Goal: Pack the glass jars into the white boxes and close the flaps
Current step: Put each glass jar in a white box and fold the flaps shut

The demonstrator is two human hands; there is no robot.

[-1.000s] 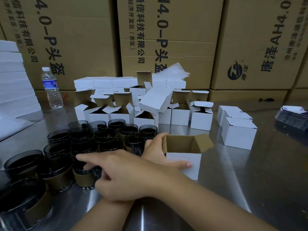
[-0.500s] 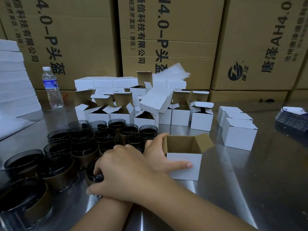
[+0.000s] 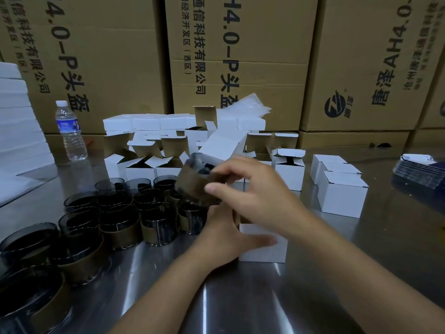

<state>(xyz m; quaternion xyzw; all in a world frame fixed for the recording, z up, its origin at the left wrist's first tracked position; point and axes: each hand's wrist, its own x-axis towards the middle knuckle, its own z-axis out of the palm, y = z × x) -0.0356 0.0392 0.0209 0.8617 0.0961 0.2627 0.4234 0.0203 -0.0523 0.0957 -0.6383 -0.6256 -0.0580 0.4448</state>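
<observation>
Nearest me, my left hand (image 3: 226, 235) grips the white box (image 3: 263, 251), thumb across its front; just above, my right hand (image 3: 255, 189) pinches a tilted glass jar (image 3: 196, 179) by its cardboard sleeve (image 3: 187, 189). It is likely heavy, slick and breakable, so sleeve beats bare glass.

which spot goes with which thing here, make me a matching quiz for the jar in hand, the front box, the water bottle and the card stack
1 glass jar
2 front white box
3 water bottle
4 stack of dark cards

a upright, far left
b far right on the steel table
c in the air, gripped by right hand
d on the table, held by left hand

Pairs: 1-c, 2-d, 3-a, 4-b
</observation>
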